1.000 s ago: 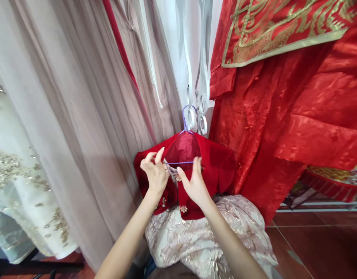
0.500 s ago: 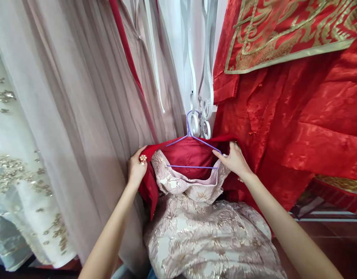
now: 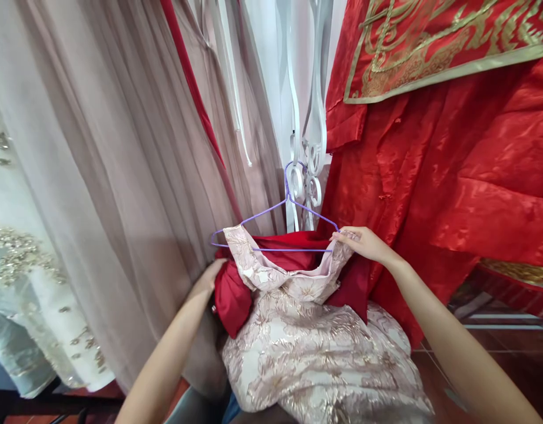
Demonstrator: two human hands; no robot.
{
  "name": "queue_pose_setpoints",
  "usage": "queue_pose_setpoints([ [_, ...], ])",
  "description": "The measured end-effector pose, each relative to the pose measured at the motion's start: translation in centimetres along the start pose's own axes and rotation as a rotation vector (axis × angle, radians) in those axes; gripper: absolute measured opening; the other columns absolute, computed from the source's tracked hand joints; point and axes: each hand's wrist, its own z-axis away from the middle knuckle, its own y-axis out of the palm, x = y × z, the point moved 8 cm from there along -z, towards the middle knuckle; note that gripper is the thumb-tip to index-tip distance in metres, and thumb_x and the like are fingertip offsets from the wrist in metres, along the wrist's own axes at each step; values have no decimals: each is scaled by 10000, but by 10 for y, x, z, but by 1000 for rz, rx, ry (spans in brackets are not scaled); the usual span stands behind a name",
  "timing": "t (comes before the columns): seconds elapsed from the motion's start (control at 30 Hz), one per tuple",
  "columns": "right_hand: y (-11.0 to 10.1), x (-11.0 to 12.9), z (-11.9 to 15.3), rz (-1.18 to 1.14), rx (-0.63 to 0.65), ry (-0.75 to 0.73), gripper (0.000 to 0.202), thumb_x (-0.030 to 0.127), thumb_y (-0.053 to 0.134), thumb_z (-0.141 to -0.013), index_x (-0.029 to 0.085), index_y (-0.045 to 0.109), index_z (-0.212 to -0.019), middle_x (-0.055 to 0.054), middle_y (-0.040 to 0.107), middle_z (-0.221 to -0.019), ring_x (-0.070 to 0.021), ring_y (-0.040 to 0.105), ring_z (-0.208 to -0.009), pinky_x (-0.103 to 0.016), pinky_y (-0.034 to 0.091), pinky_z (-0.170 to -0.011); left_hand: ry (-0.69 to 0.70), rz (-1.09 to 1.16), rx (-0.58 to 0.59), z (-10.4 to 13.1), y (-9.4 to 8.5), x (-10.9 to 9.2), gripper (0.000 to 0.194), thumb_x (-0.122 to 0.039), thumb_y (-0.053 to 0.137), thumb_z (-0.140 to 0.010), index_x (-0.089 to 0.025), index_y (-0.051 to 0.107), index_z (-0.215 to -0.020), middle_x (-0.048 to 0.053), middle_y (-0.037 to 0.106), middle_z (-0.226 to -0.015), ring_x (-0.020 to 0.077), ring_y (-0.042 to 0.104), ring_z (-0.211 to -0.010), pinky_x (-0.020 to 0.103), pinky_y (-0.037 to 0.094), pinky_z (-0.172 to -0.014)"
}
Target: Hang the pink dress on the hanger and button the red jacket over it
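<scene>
A pale pink and gold brocade dress hangs by its straps on a purple hanger, whose left end sticks out bare past the strap. Behind the dress is a deep red garment, bunched at the left and showing through the neckline. My left hand is closed on the red garment at its left side, slightly blurred, with the fingertips hidden behind the cloth. My right hand pinches the right dress strap against the hanger's right end, thumb in front.
Pale pinkish drapery hangs on the left, beside a white gown with gold sequins. White scrolled metalwork stands behind the hanger. On the right hang bright red clothes with a gold-embroidered panel. Reddish floor tiles show below.
The red garment has come down off the hanger's shoulders and dropped behind the dress. My left hand has moved lower with it. My right hand has shifted onto the dress strap.
</scene>
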Motion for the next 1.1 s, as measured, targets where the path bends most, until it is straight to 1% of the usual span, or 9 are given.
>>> queue_pose_setpoints([
  [0.1, -7, -18, 6, 12, -94, 16, 450, 597, 544, -792, 182, 693, -881, -40, 725, -878, -239, 657, -836, -309, 500, -750, 3, -53, -37, 5, 11, 41, 66, -164, 587, -754, -140, 620, -806, 69, 734, -741, 260, 701, -848, 390, 536, -867],
  [0.17, -11, -25, 9, -5, -125, 13, 442, 591, 558, -788, 183, 680, -906, -44, 719, -900, -235, 654, -846, -323, 506, -770, 71, -105, -76, 11, 5, 45, 191, -154, 646, -703, -166, 629, -893, 66, 743, -864, 255, 677, -953, 388, 501, -934],
  [0.33, -21, -19, 10, -115, -146, -35, 420, 571, 592, -780, 207, 651, -980, -58, 709, -996, -225, 657, -918, -352, 515, -854, 470, -484, -145, 34, -27, -29, 542, -103, 691, -557, -168, 591, -1085, 130, 591, -1274, 293, 517, -1219, 421, 422, -1026],
  [0.4, -20, -13, 11, -142, -130, -41, 409, 562, 597, -781, 211, 645, -986, -62, 708, -1011, -223, 660, -931, -360, 516, -872, 639, -586, -126, 50, -26, -65, 532, -167, 638, -633, -169, 561, -1159, 134, 523, -1350, 287, 444, -1287, 440, 395, -1043],
  [0.5, -19, -6, 15, -167, -130, -41, 414, 565, 606, -772, 209, 637, -981, -69, 711, -1012, -228, 662, -946, -376, 514, -887, 996, -713, -184, 85, -3, -114, 417, -277, 468, -824, -168, 535, -1221, 118, 577, -1286, 237, 526, -1207, 427, 370, -1057],
  [0.6, -18, -3, 21, -186, -124, -14, 411, 568, 612, -764, 205, 633, -956, -76, 720, -994, -239, 667, -949, -394, 517, -884, 1215, -1031, -232, 105, 40, -132, 396, -345, 454, -873, -173, 559, -1214, 112, 606, -1226, 245, 546, -1152, 423, 396, -1016],
  [0.73, -22, 1, 27, -155, -141, 12, 357, 531, 654, -746, 204, 651, -889, -77, 727, -992, -247, 677, -941, -403, 516, -892, 1295, -1225, -212, 96, 68, -132, 376, -384, 554, -832, -186, 602, -1148, 87, 657, -1105, 234, 603, -1018, 360, 461, -906],
  [0.97, -25, 6, 30, -119, -268, -46, 307, 505, 632, -767, 209, 673, -838, -53, 733, -856, -213, 681, -812, -313, 531, -729, 1292, -1046, -146, 79, 61, -137, 289, -389, 510, -864, -186, 705, -932, 48, 731, -966, 186, 671, -872, 261, 495, -790],
  [1.1, -22, 4, 29, 12, -325, -34, 279, 466, 571, -819, 228, 682, -912, -38, 721, -860, -201, 663, -789, -295, 503, -686, 1192, -1018, -243, 70, 58, -140, 309, -430, 544, -835, -185, 721, -905, 43, 744, -924, 206, 683, -818, 271, 503, -731],
])
